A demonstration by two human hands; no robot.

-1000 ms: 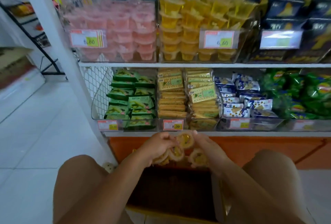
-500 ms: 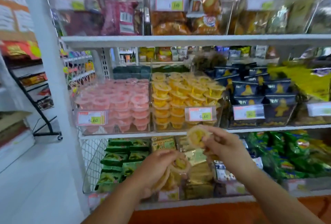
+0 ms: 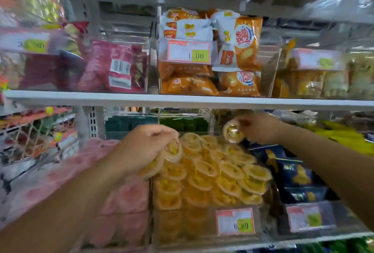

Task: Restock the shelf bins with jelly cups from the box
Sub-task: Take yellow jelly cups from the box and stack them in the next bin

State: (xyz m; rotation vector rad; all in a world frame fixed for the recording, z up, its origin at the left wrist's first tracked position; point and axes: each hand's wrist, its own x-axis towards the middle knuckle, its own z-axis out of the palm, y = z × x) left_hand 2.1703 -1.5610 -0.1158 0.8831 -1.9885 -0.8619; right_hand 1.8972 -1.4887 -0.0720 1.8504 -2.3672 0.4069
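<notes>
1. The jelly cup bin (image 3: pixel 182 224) was seen heaped full on the shelf (image 3: pixel 303 240).
2. Several jelly cups (image 3: pixel 175 151) were held in the curled left grip (image 3: pixel 145 149) over the bin's left edge.
3. A single cup (image 3: pixel 232 132) was pinched by the right grip (image 3: pixel 259 129) above the bin's back right.

Two grips (image 3: pixel 147 149), one jelly cup (image 3: pixel 232 132) held apart, five price tags (image 3: pixel 189 53)

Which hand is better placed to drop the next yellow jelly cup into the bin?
Probably the right hand: it pinches a single jelly cup above the back of the yellow bin. The left hand grips several cups together at the bin's left edge.
</notes>
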